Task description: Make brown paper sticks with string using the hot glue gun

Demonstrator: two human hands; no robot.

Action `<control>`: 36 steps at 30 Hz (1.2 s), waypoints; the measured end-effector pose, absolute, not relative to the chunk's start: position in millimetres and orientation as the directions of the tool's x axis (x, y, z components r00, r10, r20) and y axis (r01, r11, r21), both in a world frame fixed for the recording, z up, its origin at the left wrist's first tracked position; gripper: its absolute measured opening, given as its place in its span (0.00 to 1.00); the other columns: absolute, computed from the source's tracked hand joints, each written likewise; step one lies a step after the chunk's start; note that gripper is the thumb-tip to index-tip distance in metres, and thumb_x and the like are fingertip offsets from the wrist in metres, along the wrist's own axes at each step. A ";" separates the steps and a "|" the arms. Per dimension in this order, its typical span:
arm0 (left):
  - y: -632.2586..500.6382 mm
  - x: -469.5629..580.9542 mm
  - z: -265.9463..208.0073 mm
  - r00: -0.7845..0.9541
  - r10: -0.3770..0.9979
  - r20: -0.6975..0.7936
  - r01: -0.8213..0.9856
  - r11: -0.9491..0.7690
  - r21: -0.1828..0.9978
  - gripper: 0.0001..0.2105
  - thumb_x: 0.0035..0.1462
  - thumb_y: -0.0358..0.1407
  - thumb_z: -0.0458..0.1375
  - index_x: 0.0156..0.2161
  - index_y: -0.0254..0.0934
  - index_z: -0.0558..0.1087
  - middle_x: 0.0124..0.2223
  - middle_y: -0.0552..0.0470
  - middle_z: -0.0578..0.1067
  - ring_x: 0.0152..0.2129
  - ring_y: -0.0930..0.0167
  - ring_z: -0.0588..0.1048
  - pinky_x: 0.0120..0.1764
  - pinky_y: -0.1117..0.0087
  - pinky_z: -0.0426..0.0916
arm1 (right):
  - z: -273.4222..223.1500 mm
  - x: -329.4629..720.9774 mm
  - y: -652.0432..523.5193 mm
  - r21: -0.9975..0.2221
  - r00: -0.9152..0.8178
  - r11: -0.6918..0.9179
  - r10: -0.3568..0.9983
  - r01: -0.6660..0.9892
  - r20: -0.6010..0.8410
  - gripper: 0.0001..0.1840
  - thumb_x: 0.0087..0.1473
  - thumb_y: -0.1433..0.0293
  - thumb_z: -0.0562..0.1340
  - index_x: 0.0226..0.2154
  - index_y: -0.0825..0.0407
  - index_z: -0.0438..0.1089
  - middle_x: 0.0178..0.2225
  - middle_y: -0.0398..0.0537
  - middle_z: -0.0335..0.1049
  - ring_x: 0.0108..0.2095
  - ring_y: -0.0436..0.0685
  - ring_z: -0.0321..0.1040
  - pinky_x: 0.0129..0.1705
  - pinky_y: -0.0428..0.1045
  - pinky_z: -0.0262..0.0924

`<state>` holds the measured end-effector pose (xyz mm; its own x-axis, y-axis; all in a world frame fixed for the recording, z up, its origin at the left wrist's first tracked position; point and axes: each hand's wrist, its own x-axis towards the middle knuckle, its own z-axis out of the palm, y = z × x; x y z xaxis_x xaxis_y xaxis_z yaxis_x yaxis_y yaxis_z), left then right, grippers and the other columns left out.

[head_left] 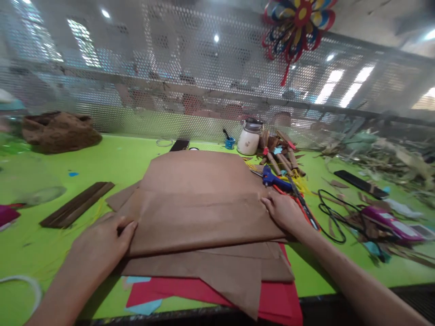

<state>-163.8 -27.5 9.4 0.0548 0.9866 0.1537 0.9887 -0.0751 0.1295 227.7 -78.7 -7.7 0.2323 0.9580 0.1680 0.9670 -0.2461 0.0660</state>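
A large sheet of brown kraft paper (193, 222), folded over along its near edge, lies in front of me. My left hand (105, 235) pinches its left side, thumb on top and the other fingers mostly hidden beneath. At the right side, my right hand (280, 208) grips the fold with its thumb and fingers closed. Under this sheet are more brown paper pieces (238, 280) and red paper (282, 299). Just beyond my right hand lie a blue glue gun (272, 176) and a pair of scissors (302, 203).
A white jar (249, 138), a small blue pot (229, 143) and brown paper bundles (275, 158) stand at the back. A folded brown strip (78, 203) lies left. Black cord (329, 217), a magenta device (390, 224) and scraps spread right. Perforated metal mesh (190, 90) borders the green table (129, 158).
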 end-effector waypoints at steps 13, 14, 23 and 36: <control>-49.6 -155.7 12.1 0.004 0.988 0.152 0.998 -0.014 0.063 0.14 0.58 0.36 0.47 0.28 0.35 0.73 0.35 0.46 0.74 0.32 0.68 0.73 0.36 0.70 0.62 | -33.7 241.9 -79.9 0.122 0.192 -0.214 0.966 0.969 0.174 0.18 0.60 0.59 0.50 0.38 0.52 0.68 0.27 0.55 0.74 0.29 0.66 0.73 0.25 0.50 0.54; -49.7 -156.0 12.1 0.005 0.989 0.151 0.998 -0.015 0.065 0.14 0.58 0.36 0.47 0.28 0.35 0.72 0.35 0.46 0.74 0.32 0.68 0.73 0.35 0.70 0.62 | -33.1 241.7 -79.8 0.123 0.196 -0.218 0.966 0.968 0.168 0.18 0.60 0.58 0.50 0.37 0.52 0.68 0.27 0.55 0.74 0.29 0.66 0.73 0.26 0.50 0.54; -38.2 -161.0 12.8 0.075 0.995 0.073 0.997 -0.076 0.009 0.17 0.59 0.40 0.44 0.31 0.36 0.73 0.35 0.45 0.73 0.34 0.64 0.73 0.37 0.67 0.62 | -11.4 227.7 -80.3 0.104 0.249 -0.268 0.953 0.958 0.171 0.17 0.61 0.60 0.51 0.32 0.53 0.69 0.30 0.55 0.75 0.32 0.62 0.73 0.28 0.49 0.53; -18.2 -178.6 -7.8 0.068 0.993 0.098 0.998 -0.068 0.000 0.19 0.57 0.45 0.42 0.30 0.38 0.71 0.34 0.46 0.72 0.32 0.62 0.71 0.33 0.67 0.60 | -5.6 227.5 -74.4 0.019 0.304 -0.310 0.941 0.950 0.146 0.19 0.61 0.59 0.50 0.34 0.53 0.70 0.33 0.55 0.75 0.35 0.59 0.72 0.31 0.48 0.52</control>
